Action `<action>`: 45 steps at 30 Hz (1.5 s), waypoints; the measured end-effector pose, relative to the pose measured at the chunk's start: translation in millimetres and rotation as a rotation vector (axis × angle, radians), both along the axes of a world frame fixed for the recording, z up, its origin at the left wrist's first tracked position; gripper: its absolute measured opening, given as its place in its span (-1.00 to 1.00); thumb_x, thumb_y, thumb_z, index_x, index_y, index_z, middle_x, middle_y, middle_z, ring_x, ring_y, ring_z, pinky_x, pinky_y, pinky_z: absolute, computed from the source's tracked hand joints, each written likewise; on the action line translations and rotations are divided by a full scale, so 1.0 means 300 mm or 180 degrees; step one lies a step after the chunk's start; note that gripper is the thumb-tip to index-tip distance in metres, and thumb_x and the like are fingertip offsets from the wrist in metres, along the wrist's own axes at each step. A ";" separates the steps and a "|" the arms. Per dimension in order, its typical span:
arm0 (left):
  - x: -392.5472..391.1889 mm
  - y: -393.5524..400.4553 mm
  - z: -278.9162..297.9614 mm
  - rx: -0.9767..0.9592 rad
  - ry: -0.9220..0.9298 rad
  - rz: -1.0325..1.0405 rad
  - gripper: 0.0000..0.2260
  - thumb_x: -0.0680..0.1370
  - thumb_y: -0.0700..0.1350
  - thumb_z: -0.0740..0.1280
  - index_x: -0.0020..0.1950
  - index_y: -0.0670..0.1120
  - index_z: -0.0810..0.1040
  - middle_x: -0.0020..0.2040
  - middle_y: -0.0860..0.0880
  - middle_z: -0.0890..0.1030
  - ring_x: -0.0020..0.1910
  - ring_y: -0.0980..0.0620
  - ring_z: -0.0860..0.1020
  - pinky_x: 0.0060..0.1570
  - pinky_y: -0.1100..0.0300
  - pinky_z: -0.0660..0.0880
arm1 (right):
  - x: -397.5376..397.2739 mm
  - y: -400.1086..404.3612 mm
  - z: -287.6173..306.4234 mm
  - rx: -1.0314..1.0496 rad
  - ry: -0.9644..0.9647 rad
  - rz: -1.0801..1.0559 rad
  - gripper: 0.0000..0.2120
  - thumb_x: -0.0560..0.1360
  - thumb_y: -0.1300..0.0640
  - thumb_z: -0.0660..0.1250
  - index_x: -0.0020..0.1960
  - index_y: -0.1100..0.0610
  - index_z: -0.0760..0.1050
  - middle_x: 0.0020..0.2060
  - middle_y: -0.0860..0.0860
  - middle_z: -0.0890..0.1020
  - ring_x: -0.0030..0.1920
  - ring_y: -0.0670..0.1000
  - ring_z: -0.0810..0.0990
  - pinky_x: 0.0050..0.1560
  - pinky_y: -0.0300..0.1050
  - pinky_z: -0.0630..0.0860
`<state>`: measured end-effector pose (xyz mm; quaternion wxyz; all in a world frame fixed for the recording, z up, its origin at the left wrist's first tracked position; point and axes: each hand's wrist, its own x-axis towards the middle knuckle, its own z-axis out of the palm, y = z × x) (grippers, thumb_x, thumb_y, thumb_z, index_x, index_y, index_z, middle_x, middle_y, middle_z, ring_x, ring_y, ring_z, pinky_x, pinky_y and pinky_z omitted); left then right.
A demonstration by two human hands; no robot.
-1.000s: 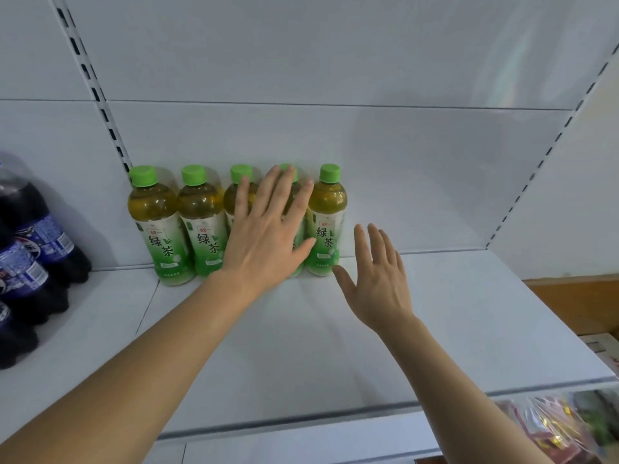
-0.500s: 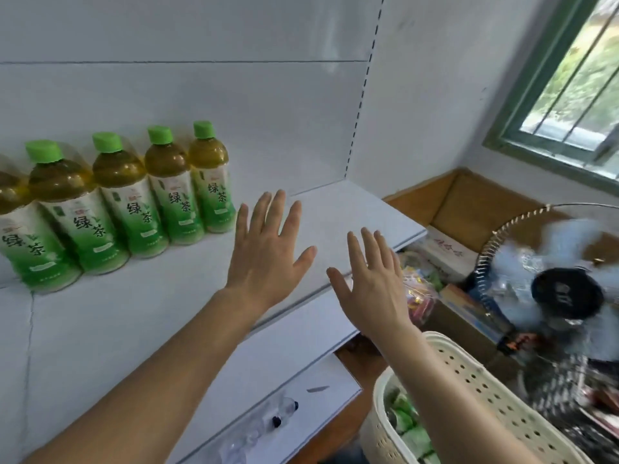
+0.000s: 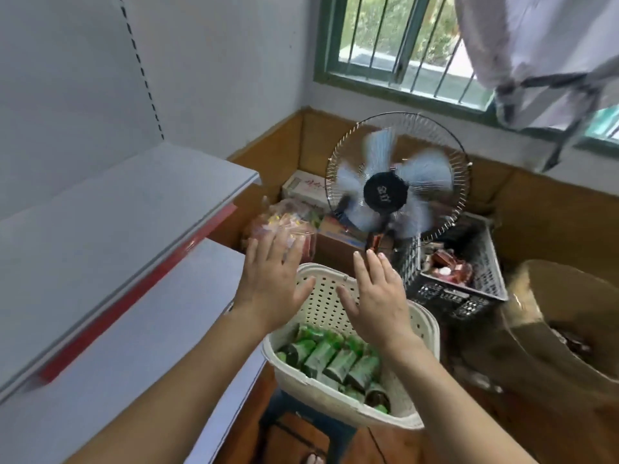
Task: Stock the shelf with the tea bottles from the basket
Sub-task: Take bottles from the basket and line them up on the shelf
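Room: white walls met at a corner behind the basket [image 3: 348, 406], with a barred window [image 3: 395, 45] in a green frame above and wooden panelling running below it.
Shelf: white shelf [image 3: 110, 209] boards stood left of the basket, the upper one ending in a red front strip; the part in view carried nothing.
Basket: cream, perforated plastic, set on a dark stool [image 3: 301, 426] close beside the lower shelf board.
Tea bottles: several green-labelled tea bottles [image 3: 335, 360] lay on their sides inside the basket, packed against one another; motion blur hid their number.
Left hand: the left hand [image 3: 273, 283] hovered above the basket's far left rim, fingers straight and spread, palm down, holding nothing.
Right hand: the right hand [image 3: 378, 296] hovered over the basket's far right side, fingers straight and together, thumb out, holding nothing, clear of the bottles.
Fan: a caged fan [image 3: 397, 179] stood behind the basket, its blades blurred.
Crate: a dark mesh crate [image 3: 469, 289] with packets inside sat right of the basket, under the fan.
Snack bag: a clear bag of coloured sweets [image 3: 284, 222] lay beyond the basket, partly behind the left hand's fingers.
Cardboard box: a brown box [image 3: 569, 316] stood far right of the basket.
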<state>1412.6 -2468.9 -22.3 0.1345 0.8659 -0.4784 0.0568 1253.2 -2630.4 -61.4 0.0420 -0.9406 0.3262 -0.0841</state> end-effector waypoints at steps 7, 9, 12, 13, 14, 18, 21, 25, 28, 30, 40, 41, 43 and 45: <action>-0.085 -0.246 -0.287 0.0859 0.0564 -0.0257 -0.25 0.68 0.34 0.13 0.76 0.02 0.00 0.76 -0.12 0.03 0.74 -0.13 -0.05 0.68 -0.19 -0.11 | -0.133 -0.199 -0.252 0.0443 0.0697 -0.0085 -0.10 0.59 -0.43 -0.31 0.81 0.00 -0.05 0.79 0.14 0.08 0.78 0.20 -0.01 0.75 0.25 0.04; -0.088 -0.284 -0.362 0.1125 0.0702 -0.0185 -0.23 0.68 0.35 0.11 0.77 0.03 -0.05 0.77 -0.12 0.00 0.74 -0.13 -0.07 0.69 -0.18 -0.11 | -0.142 -0.239 -0.330 0.0619 0.0890 -0.0103 -0.13 0.61 -0.42 -0.28 0.81 -0.01 -0.11 0.80 0.14 0.03 0.79 0.21 -0.07 0.75 0.25 0.01; -0.096 -0.309 -0.465 0.1502 0.0843 -0.0139 -0.23 0.68 0.35 0.10 0.77 0.04 -0.08 0.77 -0.10 0.00 0.74 -0.14 -0.04 0.69 -0.17 -0.09 | -0.164 -0.256 -0.448 0.0865 0.1187 -0.0066 -0.22 0.74 -0.37 -0.07 0.80 -0.02 -0.19 0.80 0.16 -0.03 0.79 0.24 -0.10 0.76 0.29 -0.04; -0.096 -0.312 -0.499 0.1597 0.0898 -0.0135 -0.24 0.68 0.35 0.10 0.77 0.05 -0.08 0.77 -0.10 0.01 0.73 -0.14 -0.03 0.69 -0.18 -0.09 | -0.171 -0.254 -0.485 0.0963 0.1294 -0.0048 -0.22 0.75 -0.36 -0.05 0.80 -0.03 -0.23 0.80 0.16 -0.06 0.79 0.24 -0.13 0.76 0.30 -0.06; -0.090 -0.314 -0.535 0.1674 0.0942 -0.0122 -0.24 0.68 0.35 0.10 0.77 0.06 -0.07 0.76 -0.10 0.03 0.73 -0.14 -0.01 0.69 -0.18 -0.09 | -0.176 -0.252 -0.519 0.1055 0.1396 -0.0032 -0.22 0.75 -0.35 -0.04 0.80 -0.04 -0.26 0.80 0.16 -0.11 0.79 0.24 -0.15 0.76 0.31 -0.08; -0.036 -0.303 -0.698 0.1992 0.1015 -0.0087 -0.25 0.67 0.31 0.15 0.76 0.06 -0.03 0.73 -0.12 0.16 0.71 -0.16 0.11 0.69 -0.21 -0.01 | -0.165 -0.224 -0.641 0.1320 0.1682 0.0120 -0.21 0.75 -0.34 0.00 0.80 -0.05 -0.28 0.80 0.14 -0.14 0.79 0.24 -0.17 0.76 0.31 -0.09; -0.003 -0.293 -0.816 0.2385 0.1230 -0.0122 -0.23 0.68 0.30 0.16 0.77 0.01 -0.05 0.72 -0.17 0.17 0.69 -0.21 0.17 0.65 -0.19 0.16 | -0.143 -0.177 -0.725 0.1558 0.1875 0.0232 -0.19 0.75 -0.35 0.04 0.80 -0.06 -0.26 0.80 0.11 -0.11 0.79 0.25 -0.12 0.76 0.31 -0.07; 0.000 -0.284 -0.986 0.2761 0.1595 -0.0269 -0.20 0.67 0.28 0.20 0.77 -0.04 -0.06 0.68 -0.21 0.26 0.59 -0.27 0.33 0.54 -0.20 0.36 | -0.137 -0.100 -0.845 0.1824 0.2118 0.0337 -0.14 0.73 -0.33 0.12 0.80 -0.03 -0.24 0.80 0.13 -0.06 0.78 0.27 -0.09 0.73 0.36 0.02; 0.011 -0.275 -1.082 0.3083 0.1771 -0.0291 -0.20 0.68 0.22 0.23 0.76 -0.06 -0.09 0.66 -0.26 0.27 0.55 -0.31 0.38 0.48 -0.19 0.43 | -0.133 -0.063 -0.932 0.1951 0.2292 0.0366 -0.12 0.72 -0.32 0.19 0.81 -0.03 -0.21 0.80 0.15 0.00 0.78 0.30 -0.03 0.72 0.36 0.09; 0.012 -0.268 -1.124 0.3216 0.1825 -0.0263 -0.23 0.69 0.17 0.25 0.76 -0.05 -0.07 0.66 -0.29 0.25 0.53 -0.33 0.39 0.44 -0.20 0.47 | -0.125 -0.043 -0.981 0.2058 0.2399 0.0402 -0.14 0.72 -0.31 0.19 0.81 -0.06 -0.21 0.79 0.15 0.03 0.77 0.30 0.02 0.71 0.35 0.11; 0.005 -0.299 -1.184 0.3659 0.0968 -0.0500 -0.39 0.62 -0.10 0.37 0.63 -0.09 0.23 0.35 -0.23 0.56 0.29 -0.24 0.56 0.15 -0.03 0.53 | -0.078 -0.004 -1.085 0.2216 0.2506 0.0595 -0.09 0.67 -0.26 0.36 0.80 -0.07 -0.08 0.64 0.09 0.40 0.55 0.30 0.37 0.49 0.28 0.44; 0.008 -0.302 -1.185 0.3618 0.0984 -0.0496 -0.41 0.62 -0.07 0.39 0.61 -0.09 0.27 0.32 -0.21 0.58 0.26 -0.23 0.57 0.11 -0.01 0.53 | -0.078 -0.008 -1.085 0.2207 0.2494 0.0631 -0.09 0.66 -0.24 0.39 0.80 -0.07 -0.06 0.62 0.07 0.42 0.54 0.29 0.37 0.47 0.28 0.45; 0.013 -0.302 -1.185 0.3423 0.1115 -0.0417 -0.47 0.62 -0.01 0.42 0.53 -0.08 0.33 0.25 -0.17 0.61 0.20 -0.20 0.60 0.01 0.02 0.51 | -0.074 -0.013 -1.088 0.2234 0.2472 0.0725 -0.10 0.65 -0.21 0.41 0.80 -0.08 -0.02 0.59 0.05 0.48 0.53 0.27 0.37 0.45 0.28 0.45; 0.018 -0.303 -1.181 0.3162 0.1307 -0.0315 -0.48 0.60 0.04 0.45 0.47 -0.09 0.37 0.22 -0.16 0.62 0.17 -0.19 0.61 0.00 0.03 0.52 | -0.068 -0.016 -1.094 0.2303 0.2424 0.0753 -0.12 0.63 -0.18 0.44 0.79 -0.08 0.05 0.55 0.04 0.53 0.51 0.26 0.38 0.43 0.26 0.45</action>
